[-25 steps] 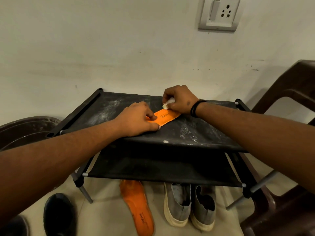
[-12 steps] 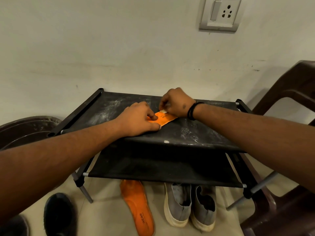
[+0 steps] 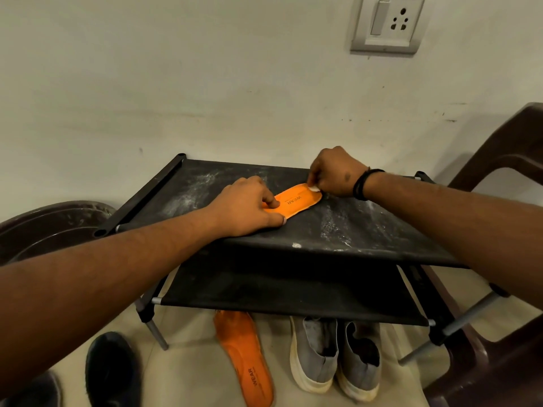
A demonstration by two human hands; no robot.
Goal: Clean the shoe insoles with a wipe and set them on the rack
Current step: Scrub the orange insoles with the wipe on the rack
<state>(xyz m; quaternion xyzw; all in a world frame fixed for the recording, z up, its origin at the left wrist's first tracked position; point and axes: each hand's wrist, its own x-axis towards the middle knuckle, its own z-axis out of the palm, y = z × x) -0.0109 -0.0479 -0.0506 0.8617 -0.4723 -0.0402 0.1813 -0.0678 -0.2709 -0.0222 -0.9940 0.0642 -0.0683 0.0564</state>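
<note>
Head view. Orange insole (image 3: 295, 201) lay flat on the dusty top shelf of the black rack (image 3: 367, 230), long axis running from about eight o'clock to two o'clock, printed side up. Left hand (image 3: 245, 211) pressed down on the eight o'clock end, fingers curled over that end, pinning it to the fabric. Right hand (image 3: 335, 171) sat at the two o'clock end, grip narrow, fingertips pinching a small white wipe (image 3: 315, 188) against the tip of the insole. Wipe thus at the far end of the long axis; remaining orange surface stretched away from it toward eight o'clock, toward the left hand. Next stroke, by judgement, likely along that axis, with the pinning left hand as its limit unless lifted.

Second orange insole (image 3: 246, 359) lay on the floor at about six o'clock from the rack, partly under the lower shelf, not yet on the rack. Pair of grey shoes (image 3: 335, 356) stood just beside it at its three o'clock. Dark shoe (image 3: 111, 368) at lower left. Brown chair (image 3: 499, 160) at three o'clock of the rack, brown tub (image 3: 44, 224) at nine o'clock. Wall socket (image 3: 388, 23) above. Nothing stood between either hand and the insole on the shelf.
</note>
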